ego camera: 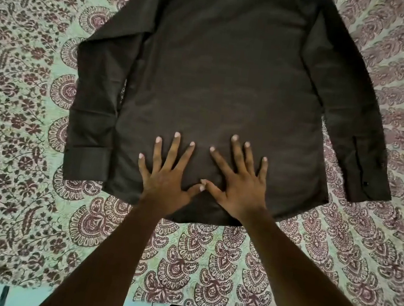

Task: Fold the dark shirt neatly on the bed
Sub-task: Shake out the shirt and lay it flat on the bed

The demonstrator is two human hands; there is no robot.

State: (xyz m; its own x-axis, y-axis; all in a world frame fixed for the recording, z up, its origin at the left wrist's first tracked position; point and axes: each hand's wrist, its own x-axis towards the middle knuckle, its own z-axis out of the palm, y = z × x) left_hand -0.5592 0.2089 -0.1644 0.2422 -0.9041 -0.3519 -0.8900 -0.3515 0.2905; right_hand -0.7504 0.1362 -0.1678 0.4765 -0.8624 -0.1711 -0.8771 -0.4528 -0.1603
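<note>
Near the bottom hem of the dark shirt [218, 79], both hands lie flat with fingers spread wide and straight, gripping nothing; the left hand [166, 176] and right hand [237, 184] sit side by side, thumb tips touching. Both forearms reach in from the near edge. That shirt lies spread back-up on the patterned bedspread [26, 109], sleeves angled down along each side, cuffs near its hem
</note>
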